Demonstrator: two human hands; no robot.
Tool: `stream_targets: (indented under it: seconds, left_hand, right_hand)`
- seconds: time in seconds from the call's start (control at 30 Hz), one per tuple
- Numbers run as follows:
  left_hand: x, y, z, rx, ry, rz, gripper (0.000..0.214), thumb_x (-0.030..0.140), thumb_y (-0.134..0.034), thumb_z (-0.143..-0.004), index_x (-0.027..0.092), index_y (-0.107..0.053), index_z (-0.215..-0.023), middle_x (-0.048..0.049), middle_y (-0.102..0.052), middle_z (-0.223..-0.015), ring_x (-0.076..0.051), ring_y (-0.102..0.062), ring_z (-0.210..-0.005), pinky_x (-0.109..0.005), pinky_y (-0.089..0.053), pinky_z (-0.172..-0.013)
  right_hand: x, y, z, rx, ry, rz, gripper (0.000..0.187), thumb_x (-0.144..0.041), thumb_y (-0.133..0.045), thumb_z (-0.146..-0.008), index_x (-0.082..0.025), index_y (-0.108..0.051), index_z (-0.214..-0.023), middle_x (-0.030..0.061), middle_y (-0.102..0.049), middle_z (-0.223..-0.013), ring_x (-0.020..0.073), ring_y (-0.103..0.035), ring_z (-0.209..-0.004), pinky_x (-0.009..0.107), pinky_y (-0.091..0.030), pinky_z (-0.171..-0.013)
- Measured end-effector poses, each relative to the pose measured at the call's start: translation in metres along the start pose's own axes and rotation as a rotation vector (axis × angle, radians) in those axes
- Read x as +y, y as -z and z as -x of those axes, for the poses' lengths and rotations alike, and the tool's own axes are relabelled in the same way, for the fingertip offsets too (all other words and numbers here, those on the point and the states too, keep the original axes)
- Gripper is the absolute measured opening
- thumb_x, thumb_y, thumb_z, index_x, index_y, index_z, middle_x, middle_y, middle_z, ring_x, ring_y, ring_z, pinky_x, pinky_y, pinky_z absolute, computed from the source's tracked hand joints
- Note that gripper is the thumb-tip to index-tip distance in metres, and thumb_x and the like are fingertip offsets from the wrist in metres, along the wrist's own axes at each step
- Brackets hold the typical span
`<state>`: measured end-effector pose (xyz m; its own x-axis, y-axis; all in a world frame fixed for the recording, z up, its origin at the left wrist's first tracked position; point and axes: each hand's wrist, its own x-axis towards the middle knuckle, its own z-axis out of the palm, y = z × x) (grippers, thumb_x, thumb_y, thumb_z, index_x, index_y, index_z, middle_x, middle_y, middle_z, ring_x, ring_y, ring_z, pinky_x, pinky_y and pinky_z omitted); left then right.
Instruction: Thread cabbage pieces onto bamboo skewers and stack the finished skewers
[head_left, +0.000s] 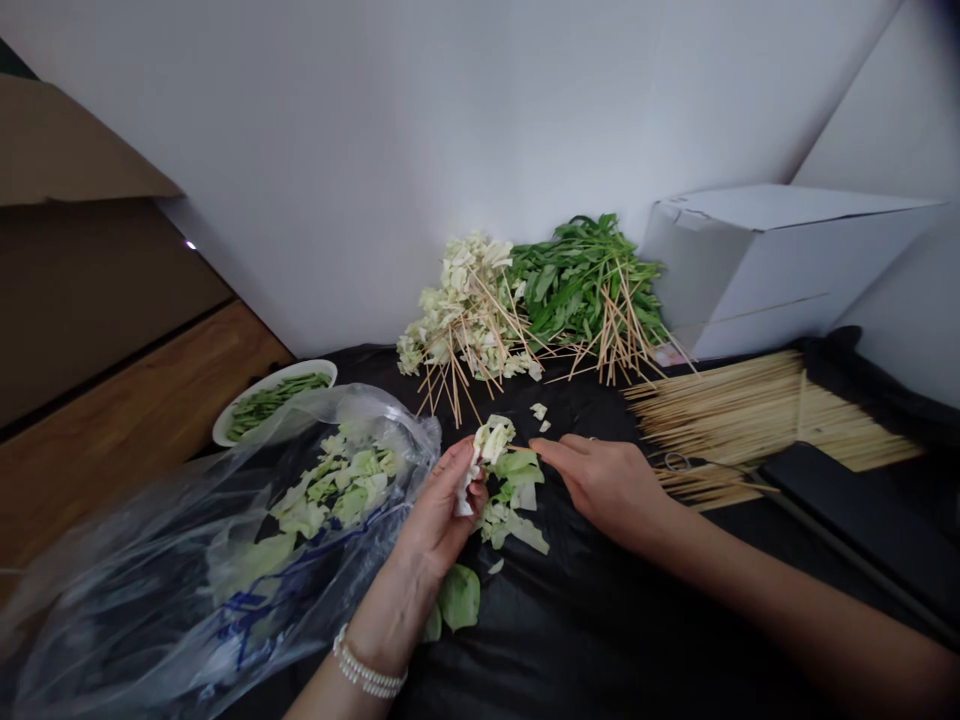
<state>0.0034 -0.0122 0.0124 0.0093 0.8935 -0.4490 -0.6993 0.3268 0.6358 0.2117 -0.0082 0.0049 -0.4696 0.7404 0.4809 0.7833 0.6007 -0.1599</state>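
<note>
Cabbage pieces (493, 438) sit near the centre of the frame, bunched at the left end of a thin wooden skewer (519, 448). The skewer's long axis runs almost level across the frame, its held end towards the right and its other end towards the left, into the cabbage; we cannot tell where its tip lies. What we see of it is straight, slim and pale brown. The cabbage on it is creamy white with a faint yellow-green tint, folded and crinkled at the edges.

Our left hand (444, 505) grips the bunch between thumb and fingers, with a whiter bit showing in the palm. Our right hand (611, 485) pinches the skewer between thumb and index finger, the other fingers curled in.

Just below the bunch, loose cabbage leaves (517, 492), pale green and flat, lie on the black-covered surface (585, 620). More cabbage shows in a clear plastic bag (135, 570) at lower left. Towards upper centre we see a heap of cabbage skewers (469, 275), their sticks fanning down the frame, beside leafy green skewers (566, 275). Bare skewers (739, 400) lie at right.
</note>
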Motion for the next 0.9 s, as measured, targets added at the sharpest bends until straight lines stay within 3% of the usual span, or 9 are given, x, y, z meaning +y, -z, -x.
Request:
stream_targets:
  seconds: [0.13,0.2,0.27,0.33,0.4,0.53,0.7,0.9]
  left_hand:
    - [0.006,-0.001,0.004,-0.034,0.061,-0.001,0.017,0.022,-0.059,-0.088,0.012,-0.064,-0.100,-0.0078,-0.068,-0.088,-0.012,-0.063,-0.065,-0.022,-0.055,-0.056]
    - [0.009,-0.001,0.007,-0.114,0.077,0.002,0.026,0.013,-0.058,-0.080,0.013,-0.063,-0.106,-0.0108,-0.069,-0.100,-0.018,-0.067,-0.079,-0.030,-0.058,-0.068]
    - [0.010,0.000,0.008,-0.178,0.054,-0.029,0.051,-0.001,-0.056,-0.064,0.015,-0.061,-0.112,-0.0110,-0.068,-0.111,-0.021,-0.068,-0.091,-0.035,-0.058,-0.079]
    - [0.009,0.001,0.007,-0.194,0.005,-0.094,0.070,-0.009,-0.052,-0.053,0.016,-0.058,-0.117,-0.0102,-0.068,-0.117,-0.021,-0.068,-0.095,-0.035,-0.056,-0.086]
    - [0.008,0.002,0.005,-0.174,-0.045,-0.154,0.075,-0.012,-0.054,-0.053,0.017,-0.055,-0.123,-0.0100,-0.068,-0.117,-0.019,-0.069,-0.093,-0.033,-0.054,-0.090]
    - [0.005,0.003,0.000,-0.122,-0.141,-0.203,0.070,-0.007,-0.066,-0.064,0.018,-0.053,-0.128,-0.0096,-0.068,-0.120,-0.017,-0.070,-0.093,-0.033,-0.052,-0.097]
    - [0.003,0.006,-0.002,-0.117,-0.253,-0.221,0.058,0.001,-0.072,-0.069,0.021,-0.060,-0.122,-0.0073,-0.067,-0.122,-0.021,-0.069,-0.100,-0.043,-0.055,-0.095]
    - [0.000,0.005,-0.004,-0.057,-0.365,-0.190,0.040,0.010,-0.082,-0.066,0.017,-0.065,-0.101,-0.0025,-0.075,-0.091,-0.013,-0.071,-0.083,-0.026,-0.058,-0.084]
  right_hand:
    - [0.006,0.003,-0.002,0.022,-0.066,-0.061,0.035,-0.019,-0.038,-0.097,-0.022,-0.064,-0.121,0.0033,-0.071,-0.092,0.0159,-0.067,-0.077,0.026,-0.041,-0.063]
    - [0.008,0.004,-0.003,0.020,-0.082,-0.094,0.035,-0.020,-0.038,-0.097,-0.023,-0.063,-0.121,0.0033,-0.071,-0.093,0.0163,-0.067,-0.081,0.026,-0.043,-0.065]
    - [0.009,0.004,-0.003,0.014,-0.085,-0.109,0.034,-0.021,-0.038,-0.097,-0.023,-0.064,-0.119,0.0030,-0.072,-0.092,0.0167,-0.067,-0.081,0.026,-0.044,-0.066]
    - [0.009,0.003,-0.003,0.008,-0.078,-0.118,0.033,-0.022,-0.038,-0.098,-0.023,-0.064,-0.117,0.0028,-0.072,-0.092,0.0171,-0.067,-0.081,0.027,-0.044,-0.068]
    - [0.009,0.002,-0.003,0.010,-0.069,-0.134,0.031,-0.023,-0.037,-0.098,-0.023,-0.064,-0.114,0.0031,-0.072,-0.093,0.0173,-0.067,-0.083,0.027,-0.044,-0.069]
    - [0.008,0.002,-0.004,0.019,-0.085,-0.161,0.028,-0.029,-0.037,-0.100,-0.021,-0.063,-0.107,0.0028,-0.071,-0.089,0.0168,-0.066,-0.079,0.027,-0.042,-0.067]
    - [0.007,0.005,-0.005,-0.026,-0.083,-0.146,0.028,-0.030,-0.035,-0.100,-0.020,-0.061,-0.097,0.0016,-0.069,-0.080,0.0152,-0.064,-0.070,0.026,-0.036,-0.062]
    - [0.007,0.001,-0.004,-0.053,-0.018,-0.163,0.029,-0.027,-0.035,-0.100,-0.020,-0.063,-0.094,0.0023,-0.069,-0.083,0.0155,-0.064,-0.077,0.026,-0.036,-0.064]
